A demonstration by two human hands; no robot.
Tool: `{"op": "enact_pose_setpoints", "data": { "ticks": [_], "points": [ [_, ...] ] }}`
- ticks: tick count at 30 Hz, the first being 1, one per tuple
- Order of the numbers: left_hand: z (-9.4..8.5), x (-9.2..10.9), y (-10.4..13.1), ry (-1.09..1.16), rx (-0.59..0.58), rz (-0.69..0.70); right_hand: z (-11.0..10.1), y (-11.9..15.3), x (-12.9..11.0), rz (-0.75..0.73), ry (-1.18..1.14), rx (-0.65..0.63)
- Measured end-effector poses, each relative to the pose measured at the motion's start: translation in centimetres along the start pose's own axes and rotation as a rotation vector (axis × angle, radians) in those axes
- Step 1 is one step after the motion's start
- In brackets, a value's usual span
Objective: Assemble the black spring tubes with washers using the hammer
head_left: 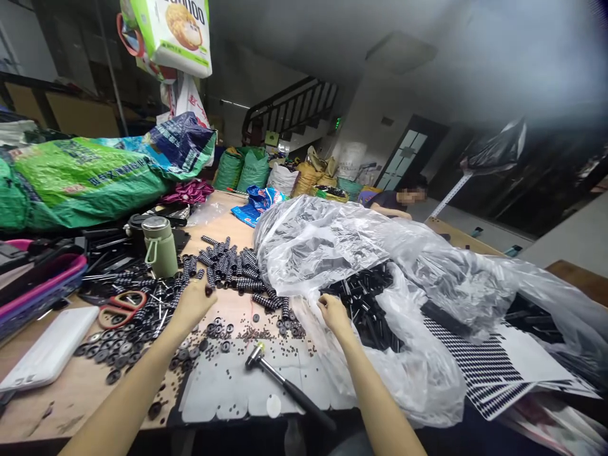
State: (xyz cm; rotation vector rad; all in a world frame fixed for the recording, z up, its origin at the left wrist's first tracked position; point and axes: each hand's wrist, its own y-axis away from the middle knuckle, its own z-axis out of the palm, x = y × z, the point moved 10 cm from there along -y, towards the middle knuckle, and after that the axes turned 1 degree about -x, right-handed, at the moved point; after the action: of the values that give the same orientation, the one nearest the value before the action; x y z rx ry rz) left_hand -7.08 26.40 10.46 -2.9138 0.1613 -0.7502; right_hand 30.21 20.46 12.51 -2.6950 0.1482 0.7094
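Hemmed by plastic bag (327, 234) and scissors (122, 308) — crossed by hammer (295, 391) at mat (205, 391) edge, open between hands — pinching dark piece (208, 291) in left hand (192, 302); can't tell grip of right hand (334, 313).

Stairs (306, 130) with dark rail (291, 106), little green light (337, 123) just right of the stairs, pale wall (363, 117) and glass door (406, 153) farther right

Your bench (90, 405): wood-look, smooth, matt
Bag (323, 237) by you: clear plas., glossy, v. crinkled
Blk pcs (368, 307) inside: plas.-look, shiny
Ribbed pcs (230, 263): rough surf., semi-gloss
Your hammer (287, 383): shiny metal head, matt grip
Flask (164, 256): satin body, metallic lid
Sack (90, 168) on your L: plas.-look, glossy
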Motion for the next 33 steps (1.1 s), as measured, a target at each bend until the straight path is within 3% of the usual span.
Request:
{"op": "enact_pose_setpoints", "data": {
  "ticks": [3,6,8,12,14,17,19,20,23,26,29,33],
  "points": [
    [2.8,2.3,4.9,0.062,-0.248,0.093,0.0,2.4,-2.0,0.014,-0.327,-0.051],
    [4.3,3.9,8.3,0.186,-0.168,0.139,1.4,5.6,-3.9,0.152,-0.895,-0.137],
    [5.0,4.1,9.3,0.394,-0.102,0.088,3.5,7.9,-5.4,0.267,-1.170,-0.220],
    [6.6,4.4,10.2,0.959,-0.207,-0.133,7.2,11.2,-8.4,0.403,-1.409,-0.426],
    [6.8,5.0,10.7,1.148,-0.318,-0.224,8.5,11.9,-9.6,0.414,-1.384,-0.602],
    [7.7,7.3,12.7,1.132,-0.683,-0.211,9.4,12.2,-11.5,0.350,-1.240,-0.859],
    [8.4,8.4,14.4,1.063,-0.875,-0.163,9.2,11.5,-12.5,0.252,-1.086,-0.863],
    [8.6,8.6,14.7,1.060,-0.892,-0.162,8.7,10.9,-12.9,0.185,-0.982,-0.792],
    [8.6,7.7,14.0,1.130,-0.697,-0.221,6.7,10.2,-14.9,-0.078,-0.558,-0.502],
    [8.5,7.3,13.5,1.141,-0.581,-0.234,6.8,11.7,-16.9,-0.276,-0.212,-0.409],
    [8.3,7.5,13.4,1.258,-0.585,-0.251,7.2,12.4,-16.8,-0.305,-0.171,-0.374],
    [7.4,7.0,13.1,1.435,-0.489,-0.300,6.8,12.7,-16.5,-0.334,-0.338,-0.369]
  ]
}}
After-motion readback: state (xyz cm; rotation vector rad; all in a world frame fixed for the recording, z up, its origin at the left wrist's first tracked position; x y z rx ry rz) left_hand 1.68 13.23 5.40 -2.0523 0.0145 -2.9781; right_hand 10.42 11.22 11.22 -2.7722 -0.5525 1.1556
